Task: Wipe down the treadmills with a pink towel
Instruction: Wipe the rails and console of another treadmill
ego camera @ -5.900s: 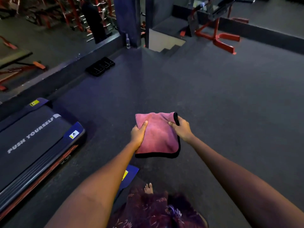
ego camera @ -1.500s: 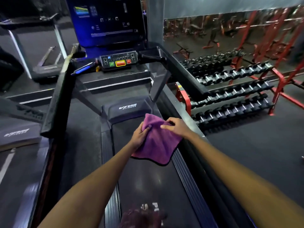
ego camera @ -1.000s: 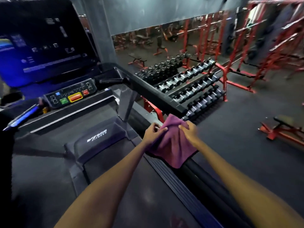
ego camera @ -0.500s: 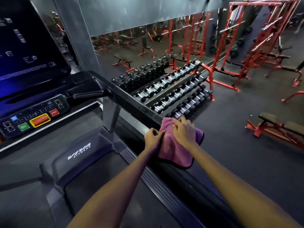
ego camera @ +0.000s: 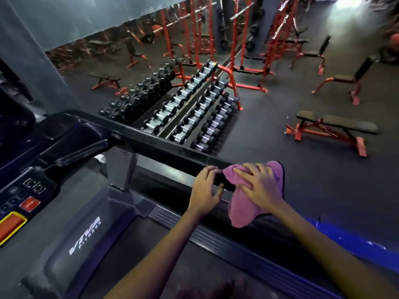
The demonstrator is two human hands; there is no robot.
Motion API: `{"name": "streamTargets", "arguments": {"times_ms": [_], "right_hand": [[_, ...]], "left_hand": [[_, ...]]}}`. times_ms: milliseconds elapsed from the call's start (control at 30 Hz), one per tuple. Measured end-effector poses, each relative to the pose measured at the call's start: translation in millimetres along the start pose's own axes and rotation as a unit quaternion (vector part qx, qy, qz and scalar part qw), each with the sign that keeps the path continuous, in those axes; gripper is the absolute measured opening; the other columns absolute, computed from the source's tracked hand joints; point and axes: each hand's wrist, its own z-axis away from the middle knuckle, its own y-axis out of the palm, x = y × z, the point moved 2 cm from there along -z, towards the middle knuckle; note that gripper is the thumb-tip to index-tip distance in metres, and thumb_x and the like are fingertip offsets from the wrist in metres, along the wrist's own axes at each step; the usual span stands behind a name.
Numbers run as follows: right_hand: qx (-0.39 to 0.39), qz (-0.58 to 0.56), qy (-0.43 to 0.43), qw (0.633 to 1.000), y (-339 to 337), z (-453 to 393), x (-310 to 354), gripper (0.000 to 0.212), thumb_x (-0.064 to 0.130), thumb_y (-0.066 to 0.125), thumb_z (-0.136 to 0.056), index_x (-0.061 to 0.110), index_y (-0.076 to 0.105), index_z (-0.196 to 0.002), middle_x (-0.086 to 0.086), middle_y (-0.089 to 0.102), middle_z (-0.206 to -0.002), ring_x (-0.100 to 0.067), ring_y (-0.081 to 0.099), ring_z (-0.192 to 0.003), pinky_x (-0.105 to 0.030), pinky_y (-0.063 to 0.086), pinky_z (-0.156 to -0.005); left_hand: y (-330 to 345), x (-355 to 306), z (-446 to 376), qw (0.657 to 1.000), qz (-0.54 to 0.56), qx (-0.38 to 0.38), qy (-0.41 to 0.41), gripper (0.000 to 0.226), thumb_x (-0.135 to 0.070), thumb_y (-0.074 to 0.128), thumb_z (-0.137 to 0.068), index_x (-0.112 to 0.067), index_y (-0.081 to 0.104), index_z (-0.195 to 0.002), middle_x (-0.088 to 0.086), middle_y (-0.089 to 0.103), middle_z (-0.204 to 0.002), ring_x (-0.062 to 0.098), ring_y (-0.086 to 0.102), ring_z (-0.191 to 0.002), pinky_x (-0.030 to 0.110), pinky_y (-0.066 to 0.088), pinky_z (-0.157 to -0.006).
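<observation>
**A:** Where's the cloth right now?

**B:** From my head camera, the pink microfibre towel with the dark stitched edge [ego camera: 248,203] is draped over the near end of the black right-hand side rail of the treadmill [ego camera: 164,147], at about four o'clock from the middle of the view. Part of it hangs down on my side of the rail, part bulges over the far side.

**A:** And your hands?

**B:** My right hand [ego camera: 258,186] lies on top of the towel, fingers spread and fairly straight, pressing it onto the rail. My left hand [ego camera: 204,189] is just beside it at nine o'clock of the towel, fingers curled over the bare rail and thumb underneath, so it grips the rail itself. Its fingertips reach the towel's edge.

**A:** What else is around you?

**B:** At nine o'clock of the view sits the black treadmill console with its red and yellow buttons [ego camera: 23,210], cut off by the frame. Towards seven o'clock is the grey plastic motor cover with white lettering [ego camera: 86,234], and the dark running belt [ego camera: 172,266] runs below my forearms. Beyond the rail, at twelve o'clock, stands a sloped rack of black dumbbells on a red frame [ego camera: 190,108]. At two o'clock, well apart from the treadmill, is a flat black-padded bench on a red frame [ego camera: 330,130] on the dark rubber floor [ego camera: 280,104].
</observation>
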Motion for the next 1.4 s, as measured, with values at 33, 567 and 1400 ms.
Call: {"name": "streamTargets", "arguments": {"times_ms": [33, 567, 1400], "right_hand": [[0.009, -0.014, 0.026, 1.0, -2.3, -2.3, -0.7, 0.039, 0.038, 0.061, -0.076, 0.025, 0.068, -0.111, 0.0, 0.065, -0.108, -0.031, 0.06, -0.088, -0.043, 0.045, -0.074], [0.127, 0.053, 0.246, 0.959, -10.2, -39.1, 31.1, 0.031, 0.026, 0.037, -0.097, 0.026, 0.053, -0.124, 0.002, 0.05, -0.129, -0.03, 0.041, -0.113, -0.043, 0.033, -0.09], [0.08, 0.039, 0.222, 0.971, 0.3, -29.6, 39.2, 0.032, 0.035, 0.039, -0.097, 0.033, 0.053, -0.126, 0.002, 0.05, -0.129, -0.026, 0.043, -0.109, -0.041, 0.033, -0.088]], "left_hand": [[-1.0, 3.2, -2.8, 0.999, -0.031, 0.016, 0.033, 0.046, -0.03, 0.051, -0.081, -0.007, 0.053, -0.121, 0.01, 0.05, -0.128, 0.02, 0.043, -0.121, 0.031, 0.033, -0.103], [6.6, 11.4, 1.3, 0.965, -0.182, 0.188, 0.022, 0.081, -0.027, 0.054, -0.088, -0.007, 0.003, -0.149, 0.005, 0.0, -0.158, 0.021, -0.006, -0.146, 0.044, 0.002, -0.118], [-27.7, 48.8, -36.2, 0.977, -0.201, 0.075, -0.007, 0.082, -0.031, 0.053, -0.077, -0.001, 0.021, -0.146, 0.014, 0.02, -0.154, 0.029, 0.013, -0.144, 0.044, 0.002, -0.116]]}}
